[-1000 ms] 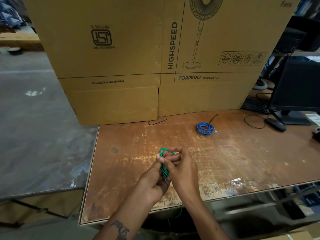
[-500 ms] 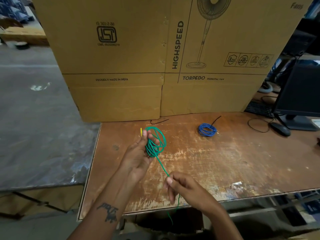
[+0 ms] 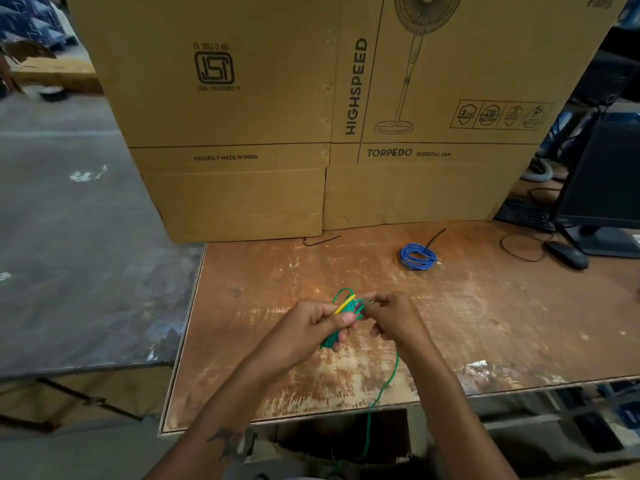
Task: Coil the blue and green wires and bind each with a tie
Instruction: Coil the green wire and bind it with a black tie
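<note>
My left hand (image 3: 311,327) grips a small bundle of green wire (image 3: 346,306) loops above the worn wooden table (image 3: 485,323), with a yellow end (image 3: 344,304) sticking out over the thumb. My right hand (image 3: 391,315) pinches the same green wire right beside the loops. The wire's free tail (image 3: 379,393) runs down past the right wrist and hangs over the table's front edge. A coiled blue wire (image 3: 417,257) lies on the table at the back right, well away from both hands. A thin black tie (image 3: 435,234) lies behind it, and another black tie (image 3: 320,240) lies near the boxes.
Large cardboard fan boxes (image 3: 311,116) stand along the table's back edge. A black mouse (image 3: 568,254), its cable, a keyboard (image 3: 523,213) and a monitor (image 3: 606,188) are at the far right. Left of the table is grey floor (image 3: 69,254).
My right hand came up from near the table's front edge to meet my left hand at the loops. My left hand moved down and right with the coil.
</note>
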A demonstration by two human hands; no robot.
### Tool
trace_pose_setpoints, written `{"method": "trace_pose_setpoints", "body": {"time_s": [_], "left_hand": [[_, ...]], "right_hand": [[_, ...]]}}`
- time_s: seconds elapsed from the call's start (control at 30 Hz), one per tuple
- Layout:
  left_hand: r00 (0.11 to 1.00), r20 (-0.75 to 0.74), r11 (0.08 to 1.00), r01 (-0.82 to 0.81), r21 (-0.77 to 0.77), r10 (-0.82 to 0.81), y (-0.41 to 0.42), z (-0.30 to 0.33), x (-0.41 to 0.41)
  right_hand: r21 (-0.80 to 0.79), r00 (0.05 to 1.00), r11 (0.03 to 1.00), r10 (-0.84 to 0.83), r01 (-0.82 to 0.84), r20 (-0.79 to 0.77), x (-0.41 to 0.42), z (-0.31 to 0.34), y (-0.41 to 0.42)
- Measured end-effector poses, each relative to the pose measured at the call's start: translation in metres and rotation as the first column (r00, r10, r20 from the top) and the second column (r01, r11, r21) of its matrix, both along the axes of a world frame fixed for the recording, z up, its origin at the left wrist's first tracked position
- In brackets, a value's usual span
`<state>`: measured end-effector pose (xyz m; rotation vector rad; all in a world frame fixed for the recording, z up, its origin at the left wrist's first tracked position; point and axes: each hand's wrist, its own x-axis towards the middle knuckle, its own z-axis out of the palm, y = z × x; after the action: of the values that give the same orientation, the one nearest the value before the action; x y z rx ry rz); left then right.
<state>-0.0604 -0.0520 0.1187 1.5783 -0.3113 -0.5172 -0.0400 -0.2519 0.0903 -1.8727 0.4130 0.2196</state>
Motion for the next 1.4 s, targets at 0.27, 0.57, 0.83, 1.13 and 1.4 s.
{"method": "trace_pose_setpoints", "body": {"time_s": [0.27, 0.57, 0.83, 1.13, 1.4], "left_hand": [[0.965, 0.17, 0.946, -0.234, 0.224, 0.198, -0.015, -0.045, -0.005], [0.815, -0.429, 0.885, -0.46, -0.07, 0.39, -0.038, -0.038, -0.018], [0.638, -0.731, 0.769, -0.585, -0.258, 0.241, -0.042, -0.025, -0.016], [0.676, -0.696, 0.734, -0.597, -0.323, 0.243, -0.032, -0.012, -0.008], [0.723, -0.623, 0.695, -0.612, -0.378, 0.299, -0.014, 0.008, 0.012]], "right_hand": [[-0.325, 0.968, 0.921, 0.246, -0.216, 0.054, -0.019, 0.055, 0.046], [-0.679, 0.916, 0.734, 0.276, -0.006, 0.29, -0.069, 0.073, 0.085], [-0.488, 0.911, 0.867, 0.111, 0.107, 0.397, -0.065, 0.058, 0.072], [-0.281, 0.911, 0.951, -0.002, 0.13, 0.413, -0.058, 0.032, 0.061], [0.214, 0.947, 0.957, 0.13, -0.198, 0.294, -0.063, 0.01, 0.039]]}}
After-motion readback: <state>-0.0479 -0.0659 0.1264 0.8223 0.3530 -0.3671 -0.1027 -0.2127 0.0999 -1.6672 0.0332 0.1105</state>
